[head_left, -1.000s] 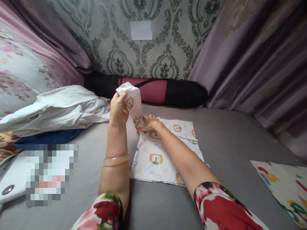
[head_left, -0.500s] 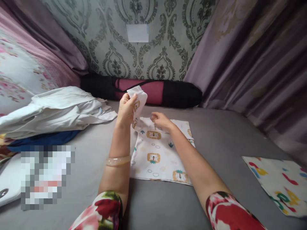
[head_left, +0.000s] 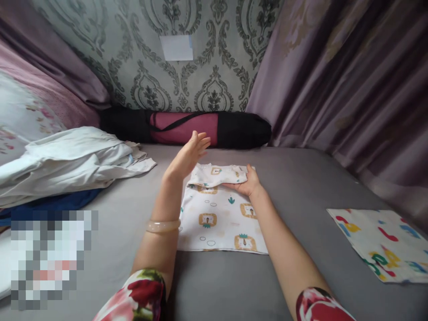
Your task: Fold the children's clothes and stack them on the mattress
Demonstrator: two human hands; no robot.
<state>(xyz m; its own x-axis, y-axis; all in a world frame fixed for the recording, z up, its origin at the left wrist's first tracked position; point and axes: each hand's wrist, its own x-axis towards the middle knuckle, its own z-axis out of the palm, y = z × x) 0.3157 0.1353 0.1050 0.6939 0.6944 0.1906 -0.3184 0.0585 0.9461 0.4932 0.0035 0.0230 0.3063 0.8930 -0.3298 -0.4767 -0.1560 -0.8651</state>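
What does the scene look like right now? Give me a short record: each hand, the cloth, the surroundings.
left hand: open, raised near the flap's left end, holding nothing
right hand: at the flap's right end; grip unclear
printed cloth: on the grey sheet, flap across its far part
to the left: pale clothes, blue cloth
to the right: colourful cloth
behind: long pink-and-black bag

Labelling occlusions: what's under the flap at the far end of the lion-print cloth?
The lion-print cloth shows along the near edge of the flap; the right hand appears to have fingers partly beneath it. Anything deeper is covered.
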